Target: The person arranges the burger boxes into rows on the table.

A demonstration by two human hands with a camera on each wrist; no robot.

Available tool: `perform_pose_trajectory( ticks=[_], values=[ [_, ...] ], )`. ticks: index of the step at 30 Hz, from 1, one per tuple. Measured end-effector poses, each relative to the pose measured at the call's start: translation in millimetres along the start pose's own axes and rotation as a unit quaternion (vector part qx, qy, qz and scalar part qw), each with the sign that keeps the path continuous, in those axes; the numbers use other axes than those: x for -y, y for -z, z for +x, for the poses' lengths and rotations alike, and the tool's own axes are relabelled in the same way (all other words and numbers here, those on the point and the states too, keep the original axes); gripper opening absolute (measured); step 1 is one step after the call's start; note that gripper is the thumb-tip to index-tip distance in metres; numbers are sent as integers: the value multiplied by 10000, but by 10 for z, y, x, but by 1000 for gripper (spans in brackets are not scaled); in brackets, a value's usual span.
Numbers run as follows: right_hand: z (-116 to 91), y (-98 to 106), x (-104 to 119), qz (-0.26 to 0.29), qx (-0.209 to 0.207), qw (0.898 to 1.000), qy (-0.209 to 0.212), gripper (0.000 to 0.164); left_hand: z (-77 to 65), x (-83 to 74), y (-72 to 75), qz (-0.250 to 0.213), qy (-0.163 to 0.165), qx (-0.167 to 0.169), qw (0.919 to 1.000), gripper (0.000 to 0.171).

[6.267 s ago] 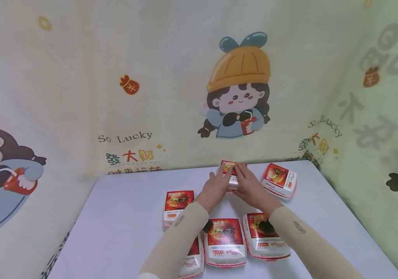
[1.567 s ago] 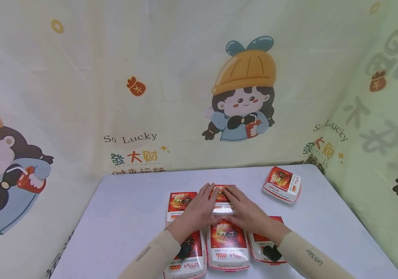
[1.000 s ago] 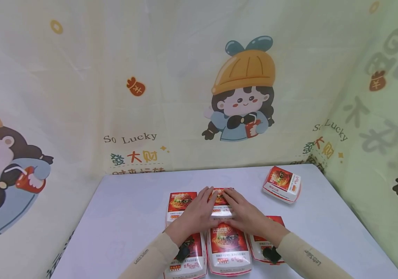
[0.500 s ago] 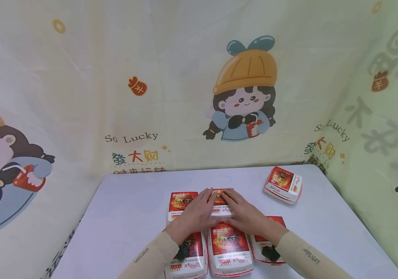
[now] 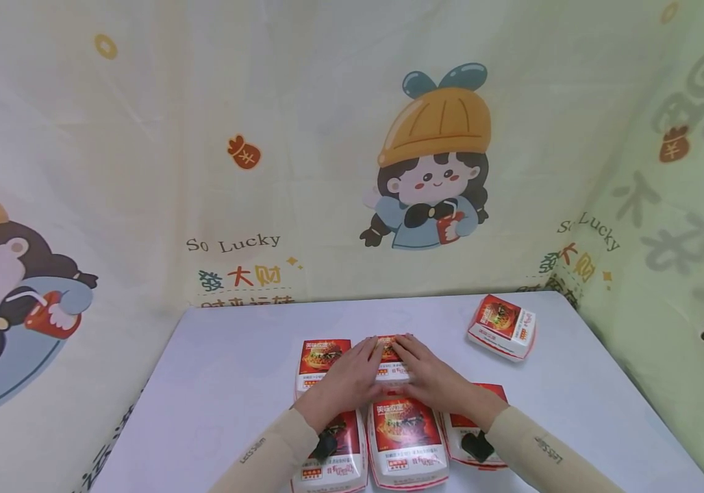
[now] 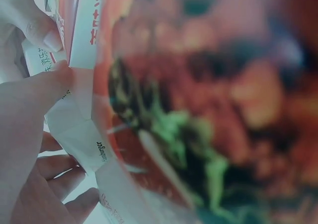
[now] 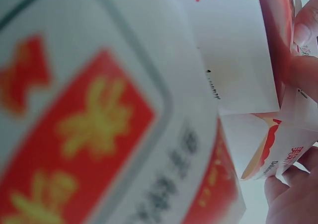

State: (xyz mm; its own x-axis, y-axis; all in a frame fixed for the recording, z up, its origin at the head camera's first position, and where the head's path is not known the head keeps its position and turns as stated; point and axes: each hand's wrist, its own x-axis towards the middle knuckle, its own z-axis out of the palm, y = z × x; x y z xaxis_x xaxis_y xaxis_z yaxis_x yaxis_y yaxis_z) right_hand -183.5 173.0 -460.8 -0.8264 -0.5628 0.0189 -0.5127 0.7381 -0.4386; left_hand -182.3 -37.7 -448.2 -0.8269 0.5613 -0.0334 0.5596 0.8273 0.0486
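Both hands hold one burger box between them, red and white with a burger picture, at the back of the middle column. My left hand grips its left side and my right hand its right side, with the thumbs meeting at its near face. Directly in front lies another burger box. In the left wrist view the left thumb presses near a corner of the held box. The right wrist view shows the right hand's fingers along the opposite side.
Partly under the left forearm are a back-left box and a front-left box. A front-right box lies beneath the right wrist. One more box stands apart, turned askew, at the back right of the white table.
Both hands have brought the held box from the table's back edge toward me, behind the middle front box. Over the last second it slid slightly nearer, and the front middle box shifted nearer too.
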Motion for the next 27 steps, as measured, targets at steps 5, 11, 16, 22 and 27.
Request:
perform_pose_trajectory(
  ticks=[5, 11, 16, 22, 27],
  values=[
    [-4, 5, 6, -23, 86, 9999, -84, 85, -9, -12, 0, 69, -102, -56, 9999, 83],
    [-21, 25, 15, -32, 89, 9998, -154, 81, -5, -43, -1, 129, -138, -39, 9998, 81],
    [-42, 10, 8, -49, 144, 9996, -253, 80, -7, -75, 18, 55, -41, 58, 10000, 81],
    [-51, 1, 0, 31, 245, 9989, -406, 81, -10, -87, 49, -138, 59, 234, 9996, 82],
    [-53, 7, -15, 204, 303, 9982, -470, 75, -8, -83, 54, -258, 146, 332, 9990, 78]
  ],
)
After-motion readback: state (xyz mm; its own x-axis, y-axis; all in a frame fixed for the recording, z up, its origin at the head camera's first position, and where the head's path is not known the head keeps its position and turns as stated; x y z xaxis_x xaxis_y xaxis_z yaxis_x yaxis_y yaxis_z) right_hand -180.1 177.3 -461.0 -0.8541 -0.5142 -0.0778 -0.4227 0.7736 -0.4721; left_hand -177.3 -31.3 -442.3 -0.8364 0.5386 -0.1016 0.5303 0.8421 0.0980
